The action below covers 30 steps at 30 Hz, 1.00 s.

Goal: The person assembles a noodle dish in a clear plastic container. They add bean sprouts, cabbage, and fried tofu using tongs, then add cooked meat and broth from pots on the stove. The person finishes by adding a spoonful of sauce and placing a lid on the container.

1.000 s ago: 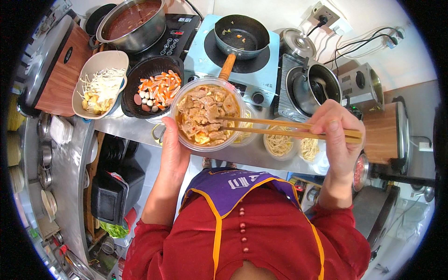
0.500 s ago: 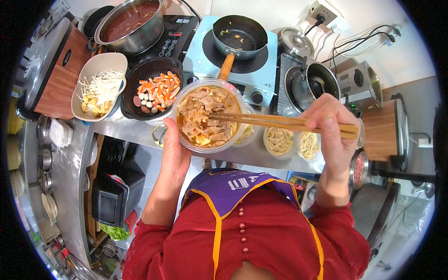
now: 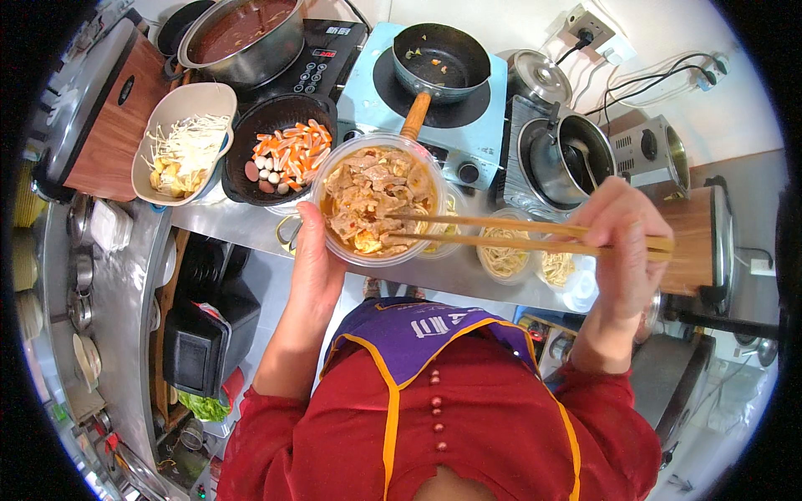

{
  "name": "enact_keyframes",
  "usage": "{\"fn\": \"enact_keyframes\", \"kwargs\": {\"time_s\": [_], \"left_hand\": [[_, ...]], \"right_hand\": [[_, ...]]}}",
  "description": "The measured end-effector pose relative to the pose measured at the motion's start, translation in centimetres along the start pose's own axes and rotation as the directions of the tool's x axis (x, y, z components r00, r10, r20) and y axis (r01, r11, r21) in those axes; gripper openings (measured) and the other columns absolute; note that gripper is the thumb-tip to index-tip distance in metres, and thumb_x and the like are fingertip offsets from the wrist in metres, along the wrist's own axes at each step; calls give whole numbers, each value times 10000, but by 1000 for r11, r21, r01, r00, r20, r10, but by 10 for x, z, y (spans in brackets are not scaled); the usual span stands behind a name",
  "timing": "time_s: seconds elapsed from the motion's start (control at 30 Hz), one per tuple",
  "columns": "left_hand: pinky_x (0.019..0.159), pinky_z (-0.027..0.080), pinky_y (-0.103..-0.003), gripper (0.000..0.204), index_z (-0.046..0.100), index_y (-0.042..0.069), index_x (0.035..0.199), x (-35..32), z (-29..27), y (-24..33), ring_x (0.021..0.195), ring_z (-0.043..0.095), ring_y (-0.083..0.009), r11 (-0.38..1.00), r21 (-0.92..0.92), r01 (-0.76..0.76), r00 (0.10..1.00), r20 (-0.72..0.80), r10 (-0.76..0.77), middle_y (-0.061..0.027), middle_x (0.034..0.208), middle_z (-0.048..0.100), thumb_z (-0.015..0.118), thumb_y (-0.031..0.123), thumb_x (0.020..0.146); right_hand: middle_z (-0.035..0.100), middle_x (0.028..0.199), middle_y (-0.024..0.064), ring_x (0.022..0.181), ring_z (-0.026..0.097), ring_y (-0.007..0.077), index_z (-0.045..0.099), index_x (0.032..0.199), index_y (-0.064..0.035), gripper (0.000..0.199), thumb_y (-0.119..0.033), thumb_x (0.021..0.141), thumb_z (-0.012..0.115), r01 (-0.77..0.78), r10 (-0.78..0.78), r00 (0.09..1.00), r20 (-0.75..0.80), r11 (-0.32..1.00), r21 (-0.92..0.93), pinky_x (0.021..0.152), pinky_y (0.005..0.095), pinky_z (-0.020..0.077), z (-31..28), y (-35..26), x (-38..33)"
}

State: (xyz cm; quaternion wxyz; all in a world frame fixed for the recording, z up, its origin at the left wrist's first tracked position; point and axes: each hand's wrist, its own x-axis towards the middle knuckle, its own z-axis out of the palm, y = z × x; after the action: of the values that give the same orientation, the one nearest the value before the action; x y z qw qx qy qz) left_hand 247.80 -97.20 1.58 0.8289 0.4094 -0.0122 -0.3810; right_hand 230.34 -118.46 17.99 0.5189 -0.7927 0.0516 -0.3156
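My left hand [image 3: 314, 265] grips a round clear plastic bowl [image 3: 368, 260] by its left side, thumb up along the rim. Sliced meat [image 3: 376, 194] in reddish broth, with some yellow egg-like pieces, fills the bowl. My right hand [image 3: 626, 242] is closed around a pair of long wooden chopsticks [image 3: 526, 234]. Their tips are slightly apart and reach over the right part of the meat. Just past the bowl, the wooden handle [image 3: 416, 115] of a dark frying pan [image 3: 441, 58] points toward me.
A light blue gas stove [image 3: 484, 125] carries the pan. At left stand a black pot [image 3: 242, 138] of orange-white sticks, a beige basin [image 3: 150, 138] of enoki mushrooms and a big soup pot [image 3: 284, 54]. Noodle containers [image 3: 504, 250] line the counter's front edge; a steel pot [image 3: 547, 167] stands at right.
The chopsticks' tips have parted and shifted slightly right on the meat. My right hand has moved a little right and down. The left hand still holds the bowl.
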Motion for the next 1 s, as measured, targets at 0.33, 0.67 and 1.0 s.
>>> {"fn": "enact_keyframes", "kwargs": {"time_s": [0.33, 0.67, 1.0], "left_hand": [[1157, 300, -414, 893, 314, 45, 1506, 0, -3, -3, 1401, 376, -243, 999, 52, 16, 999, 34, -17, -103, 1520, 396, 426, 699, 908], [1119, 361, -409, 857, 360, 16, 1474, -1, 1, -4, 1356, 444, -237, 998, 61, -9, 1000, 7, 8, -119, 1472, 455, 434, 673, 929], [1126, 352, -417, 877, 335, 25, 1489, -2, 4, -3, 1379, 417, -245, 998, 54, -22, 999, 27, 20, -124, 1496, 423, 431, 687, 922]], "right_hand": [[638, 760, 116, 674, 583, 167, 618, 700, -30, 434, -351, 986, 558, -76, 75, 997, 10, 995, 61, 612, 274, 437, 11, 8, -5], [618, 740, 108, 652, 594, 178, 597, 729, -41, 430, -346, 1019, 510, -20, 28, 998, -58, 989, 144, 603, 275, 451, 7, 11, -7], [574, 767, 75, 688, 577, 148, 573, 775, -18, 392, -285, 1042, 472, -131, 143, 988, -51, 973, 192, 631, 265, 461, 2, 25, -6]]}}
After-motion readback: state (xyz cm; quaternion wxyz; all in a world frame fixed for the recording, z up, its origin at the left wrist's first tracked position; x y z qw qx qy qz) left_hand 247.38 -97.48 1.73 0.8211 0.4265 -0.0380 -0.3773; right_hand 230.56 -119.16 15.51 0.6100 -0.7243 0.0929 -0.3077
